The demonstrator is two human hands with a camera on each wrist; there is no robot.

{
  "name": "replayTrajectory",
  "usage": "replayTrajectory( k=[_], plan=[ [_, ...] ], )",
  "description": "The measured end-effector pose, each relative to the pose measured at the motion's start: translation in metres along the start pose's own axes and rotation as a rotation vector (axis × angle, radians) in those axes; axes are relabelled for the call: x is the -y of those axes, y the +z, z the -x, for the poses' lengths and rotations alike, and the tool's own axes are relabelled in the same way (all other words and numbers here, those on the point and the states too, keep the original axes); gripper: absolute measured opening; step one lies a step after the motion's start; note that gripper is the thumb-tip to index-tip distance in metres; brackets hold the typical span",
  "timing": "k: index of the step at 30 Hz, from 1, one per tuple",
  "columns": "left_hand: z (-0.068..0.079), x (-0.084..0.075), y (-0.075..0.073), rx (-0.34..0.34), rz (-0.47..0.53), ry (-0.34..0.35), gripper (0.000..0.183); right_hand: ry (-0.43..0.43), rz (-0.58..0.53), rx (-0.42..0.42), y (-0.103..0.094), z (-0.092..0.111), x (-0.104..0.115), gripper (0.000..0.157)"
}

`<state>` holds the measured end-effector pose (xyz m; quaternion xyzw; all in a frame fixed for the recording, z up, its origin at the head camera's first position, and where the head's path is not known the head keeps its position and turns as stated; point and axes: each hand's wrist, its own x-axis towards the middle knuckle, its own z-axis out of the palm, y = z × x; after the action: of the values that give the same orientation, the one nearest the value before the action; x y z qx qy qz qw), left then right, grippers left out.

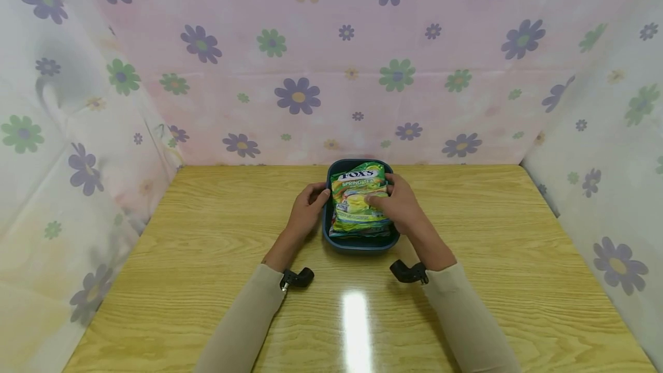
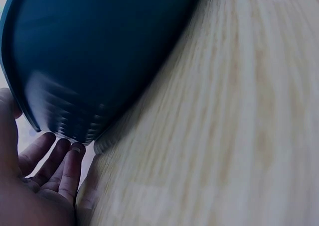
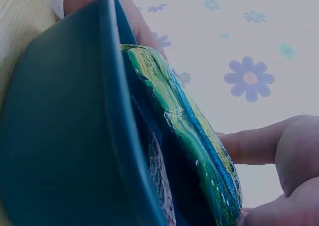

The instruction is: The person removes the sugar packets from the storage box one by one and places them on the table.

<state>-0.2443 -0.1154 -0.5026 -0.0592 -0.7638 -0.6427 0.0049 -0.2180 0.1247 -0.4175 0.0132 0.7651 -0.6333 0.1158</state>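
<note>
Gripping the dark-blue, rounded plastic tub (image 1: 361, 246) mid-frame, seemingly for steadiness, your left hand (image 1: 305, 209) curled partway while your right hand (image 1: 401, 203) pinched a glossy green plastic packet (image 1: 356, 205).

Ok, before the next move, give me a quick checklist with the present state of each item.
1. Right hand holding the Fox's bag: ok, gripping its right edge.
2. Left hand at the bin: ok, on its left side.
3. Bin upright on the table: ok.
4. Bag sitting wholly below the rim: not ok, the right wrist view shows it rising past the rim.
5. What lies beneath the bag: cannot tell, only part of a speckled item shows.
</note>
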Motion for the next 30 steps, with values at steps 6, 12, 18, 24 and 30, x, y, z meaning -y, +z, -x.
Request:
replayTrajectory(
  k=[6,12,18,24,30],
  plan=[
    [0.000,0.001,0.000,-0.009,0.008,0.005,0.042,0.005,-0.024,-0.002,-0.005,-0.001,0.003,0.083],
    [0.000,0.001,0.000,-0.005,-0.014,0.015,0.043,0.007,-0.067,-0.003,-0.014,0.000,0.004,0.079],
    [0.000,0.000,0.000,-0.001,0.000,0.026,0.043,-0.016,-0.073,-0.009,-0.026,0.002,0.006,0.078],
    [-0.001,0.001,0.000,-0.006,-0.003,0.034,0.043,-0.020,-0.058,-0.013,-0.036,0.006,0.011,0.081],
    [-0.001,0.001,0.000,-0.012,-0.021,0.024,0.042,-0.039,-0.077,-0.030,-0.048,0.007,0.012,0.079]
  ],
)
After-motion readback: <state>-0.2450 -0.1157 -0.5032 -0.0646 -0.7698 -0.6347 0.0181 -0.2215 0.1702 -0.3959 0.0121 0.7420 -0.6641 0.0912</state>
